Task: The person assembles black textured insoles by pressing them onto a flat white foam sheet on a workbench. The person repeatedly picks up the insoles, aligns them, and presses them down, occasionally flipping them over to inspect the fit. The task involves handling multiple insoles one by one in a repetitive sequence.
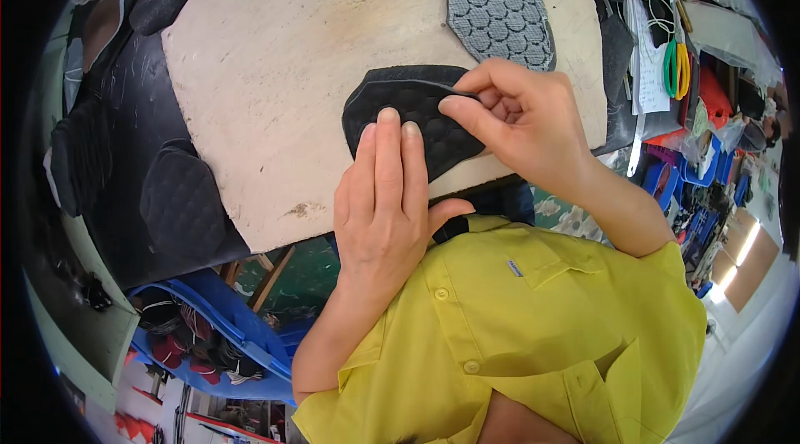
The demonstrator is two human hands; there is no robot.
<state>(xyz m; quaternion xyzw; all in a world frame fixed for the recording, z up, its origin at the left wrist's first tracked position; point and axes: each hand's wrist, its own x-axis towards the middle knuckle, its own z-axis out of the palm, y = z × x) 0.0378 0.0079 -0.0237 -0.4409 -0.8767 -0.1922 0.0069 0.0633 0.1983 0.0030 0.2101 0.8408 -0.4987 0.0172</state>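
A black quilted fabric piece lies near the front edge of the pale work board. At its far edge a second black layer shows, so two pieces seem to be stacked. My left hand rests on it with the fingers stretched flat side by side and the thumb apart. Between thumb and forefinger, my right hand pinches the piece's right edge, which is slightly raised. Just beyond the right hand lies a grey piece with a black scale pattern, untouched.
The pale board sits on a black tabletop. Stacks of black pieces lie along its left side, with others at the far edge. On the right are papers and green-handled scissors. A blue bin stands below left.
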